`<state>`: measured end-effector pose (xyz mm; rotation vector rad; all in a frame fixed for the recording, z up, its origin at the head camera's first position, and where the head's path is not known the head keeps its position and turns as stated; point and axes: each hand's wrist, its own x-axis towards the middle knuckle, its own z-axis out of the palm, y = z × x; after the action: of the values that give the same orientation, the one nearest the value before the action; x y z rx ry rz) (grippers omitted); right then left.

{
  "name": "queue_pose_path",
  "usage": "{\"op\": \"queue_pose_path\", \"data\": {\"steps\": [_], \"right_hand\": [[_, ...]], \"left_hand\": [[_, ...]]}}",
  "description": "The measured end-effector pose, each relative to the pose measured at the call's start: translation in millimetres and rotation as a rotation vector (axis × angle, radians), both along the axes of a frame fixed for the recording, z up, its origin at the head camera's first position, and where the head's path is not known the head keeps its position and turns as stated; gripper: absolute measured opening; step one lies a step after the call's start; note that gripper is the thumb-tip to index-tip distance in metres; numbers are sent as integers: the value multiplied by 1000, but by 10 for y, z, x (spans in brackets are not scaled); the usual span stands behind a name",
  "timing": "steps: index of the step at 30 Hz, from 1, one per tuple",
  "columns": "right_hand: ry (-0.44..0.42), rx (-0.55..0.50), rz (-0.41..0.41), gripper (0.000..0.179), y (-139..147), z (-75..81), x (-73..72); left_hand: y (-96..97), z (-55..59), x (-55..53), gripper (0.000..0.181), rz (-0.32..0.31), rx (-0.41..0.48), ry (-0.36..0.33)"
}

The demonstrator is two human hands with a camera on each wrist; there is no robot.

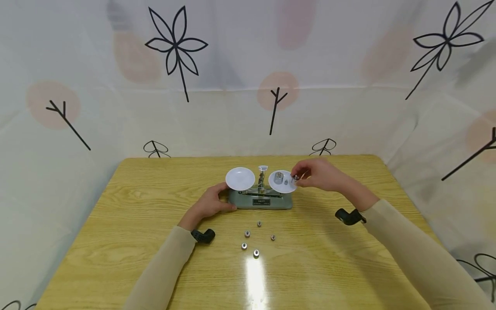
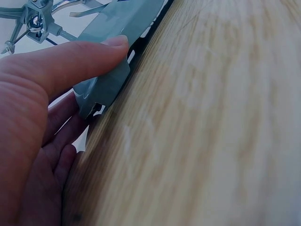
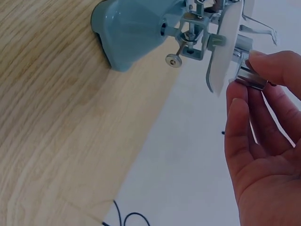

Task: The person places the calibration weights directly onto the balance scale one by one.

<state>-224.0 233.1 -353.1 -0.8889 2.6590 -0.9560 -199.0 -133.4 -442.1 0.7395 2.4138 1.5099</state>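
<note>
At left, grips the left end of the balance's grey-green base [image 1: 241,200] with the left hand [image 1: 211,201], half closed, laying the thumb on the front face and the fingers round behind. Has a white left pan [image 1: 240,178] just above that end. Toward the middle, shows five loose weights [image 1: 247,234] well spread out on the wood-grain table [image 1: 124,224], nearer than the base, then an upright pillar [image 1: 261,178] between the pans. Carries a large weight [image 1: 278,178] and a smaller weight [image 1: 286,182] on the right pan [image 1: 276,187]. At right, pinches a metal weight [image 1: 296,177] between thumb and curled fingers of the right hand [image 1: 321,174], at the pan's outer edge; cannot tell whether touching the pan.
</note>
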Motion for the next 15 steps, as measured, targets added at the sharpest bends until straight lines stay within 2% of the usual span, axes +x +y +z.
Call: {"op": "queue_pose_path", "data": {"steps": [5, 15], "right_hand": [[-13, 7, 4, 20, -31, -39, -21], [-15, 7, -24, 21, -98, -48, 39]], "left_hand": [[2, -10, 2, 68, 3, 1, 3], [5, 9, 10, 69, 10, -4, -13]]}}
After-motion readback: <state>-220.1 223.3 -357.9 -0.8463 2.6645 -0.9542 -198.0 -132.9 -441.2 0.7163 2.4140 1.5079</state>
